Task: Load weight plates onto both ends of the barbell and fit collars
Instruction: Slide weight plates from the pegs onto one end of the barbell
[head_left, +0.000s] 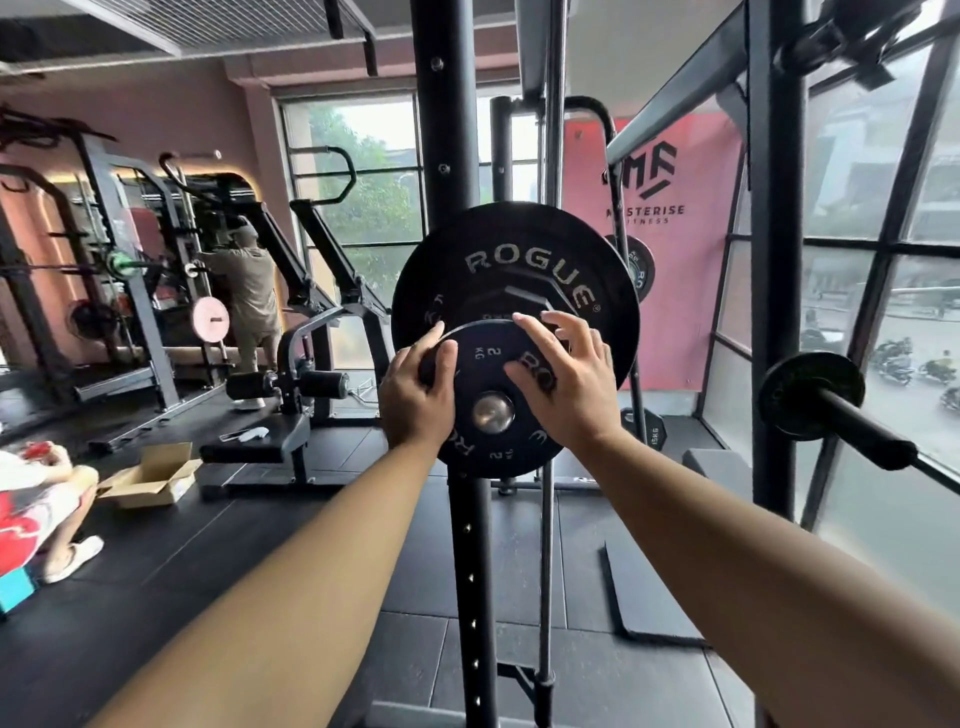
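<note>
A small black Rogue plate (491, 374) marked 2 kg sits on the steel sleeve end (493, 412) of the barbell, in front of a larger black Rogue plate (514, 254). My left hand (418, 395) grips the small plate's left rim, thumb on its face. My right hand (566, 379) lies flat on the plate's right face with fingers spread. No collar is visible.
A black rack upright (470, 571) stands directly behind the plates. A storage peg with a small plate (810, 397) juts out at right. A cardboard box (150, 475) lies on the floor at left, near a crouching person (36, 499). Another person (249, 291) stands at a far rack.
</note>
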